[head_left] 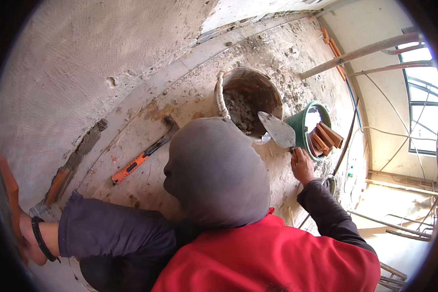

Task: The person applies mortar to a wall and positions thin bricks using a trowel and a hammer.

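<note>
Neither of my hands shows. Just below me is a co-worker in a red top (pixel 265 255) and grey head covering (pixel 216 170). The co-worker's right hand (pixel 301 165) grips a trowel (pixel 276 129) between a bucket of mortar (pixel 241 109) and a green bucket (pixel 301 126) with terracotta-coloured pieces (pixel 326 137) in it. Their left hand (pixel 34 248), partly cut off, is at an orange piece (pixel 9 180) at the far left. An orange-and-black handled hammer (pixel 131 165) lies on the dusty floor.
A plastered wall (pixel 82 73) with a mortar-smeared gap (pixel 80 148) runs along the left. Poles (pixel 355 54), hanging cables and a window (pixel 423 97) are at the right. More long rods (pixel 404 233) lie at the lower right, and debris is scattered along the floor (pixel 287 44).
</note>
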{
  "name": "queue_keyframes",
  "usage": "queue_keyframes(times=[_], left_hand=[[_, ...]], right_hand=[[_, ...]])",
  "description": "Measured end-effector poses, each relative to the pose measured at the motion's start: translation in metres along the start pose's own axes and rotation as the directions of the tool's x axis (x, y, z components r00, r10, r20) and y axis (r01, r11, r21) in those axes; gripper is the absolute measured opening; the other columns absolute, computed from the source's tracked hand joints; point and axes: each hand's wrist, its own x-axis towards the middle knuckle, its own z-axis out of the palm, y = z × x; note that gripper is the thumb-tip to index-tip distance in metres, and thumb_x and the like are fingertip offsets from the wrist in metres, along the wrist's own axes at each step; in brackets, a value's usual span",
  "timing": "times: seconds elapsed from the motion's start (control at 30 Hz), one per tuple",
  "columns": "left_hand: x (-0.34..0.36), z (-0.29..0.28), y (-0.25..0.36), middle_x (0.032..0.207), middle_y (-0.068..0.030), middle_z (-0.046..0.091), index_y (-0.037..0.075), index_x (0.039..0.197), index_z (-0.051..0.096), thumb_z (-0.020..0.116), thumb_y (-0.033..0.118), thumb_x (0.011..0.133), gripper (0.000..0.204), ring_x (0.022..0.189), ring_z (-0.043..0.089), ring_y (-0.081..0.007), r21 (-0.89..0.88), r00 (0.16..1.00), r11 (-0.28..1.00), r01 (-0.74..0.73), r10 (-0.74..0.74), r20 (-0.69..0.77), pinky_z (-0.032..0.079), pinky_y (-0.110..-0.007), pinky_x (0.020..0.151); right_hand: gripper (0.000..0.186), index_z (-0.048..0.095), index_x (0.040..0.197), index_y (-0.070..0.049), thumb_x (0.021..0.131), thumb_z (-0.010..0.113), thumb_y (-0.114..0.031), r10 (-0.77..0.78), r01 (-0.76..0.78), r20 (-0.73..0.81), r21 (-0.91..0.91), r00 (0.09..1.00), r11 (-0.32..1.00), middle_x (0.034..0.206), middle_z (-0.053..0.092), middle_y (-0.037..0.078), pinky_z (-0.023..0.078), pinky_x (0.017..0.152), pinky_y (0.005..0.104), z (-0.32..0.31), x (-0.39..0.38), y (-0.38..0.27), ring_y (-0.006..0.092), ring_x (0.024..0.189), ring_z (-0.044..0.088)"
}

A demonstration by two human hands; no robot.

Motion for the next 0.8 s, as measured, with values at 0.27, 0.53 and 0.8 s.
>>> queue_keyframes(times=[0.27,0.53,0.8], left_hand=[[0.007,0.081,0.061,0.105,-0.0076,0.062,0.009,0.102,0.06,0.049,0.02,0.104,0.016,0.103,0.058,-0.0189,-0.055,0.94,0.953,-0.297,0.303,0.157,0.045,-0.049,0.098],[-0.018,0.161,0.131,0.097,-0.006,0.063,0.009,0.095,0.061,0.049,0.019,0.105,0.019,0.096,0.059,-0.0207,0.051,0.781,0.796,-0.603,0.577,0.24,0.05,-0.044,0.09],[-0.042,0.164,0.166,0.102,-0.0047,0.065,0.006,0.104,0.065,0.059,0.023,0.101,0.019,0.105,0.059,-0.019,0.087,0.637,0.635,-0.768,0.743,0.203,0.047,-0.04,0.097]], right_hand=[[0.03,0.059,0.108,-0.001,0.08,0.049,0.006,0.036,-0.041,-0.061,-0.075,0.997,0.996,0.097,0.061,0.021,0.048,0.082,0.0484,-0.012,-0.073,0.075,0.0431,0.093,0.059],[0.026,0.052,0.112,-0.003,0.09,0.064,-0.012,-0.435,0.41,0.113,0.189,0.893,0.892,0.074,0.061,0.014,0.043,0.058,0.0425,-0.169,0.152,-0.197,0.0334,0.063,0.056],[0.027,0.06,0.103,0.001,0.101,0.052,-0.025,-0.819,0.894,0.537,0.242,0.2,0.377,0.084,0.064,0.026,0.049,0.071,0.0508,-0.068,0.202,-0.459,0.0454,0.081,0.063]])
